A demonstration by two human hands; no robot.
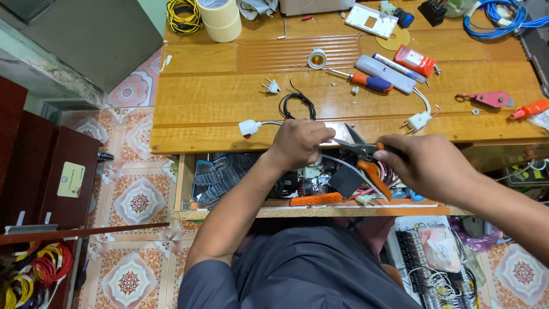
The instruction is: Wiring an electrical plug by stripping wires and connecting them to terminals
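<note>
Two hands work close together: my left hand [297, 143] is closed around the white cable [264, 123] at the table [229, 86] edge, my right hand [426, 163] squeezes the orange-handled pliers [363, 154]. Their tips point at my left fingers; one slip could nick them, I think.

A single head-worn view was recorded, aimed steeply downward from above the person's torso. The wooden workbench [240, 97] was framed closely, with tiled floor [137, 200] seen alongside at left.

On my bench I see a screwdriver [366, 80], tape rolls [221, 17], a lamp socket [316, 58], blue cable [496, 16] and a white plug [272, 86].
</note>
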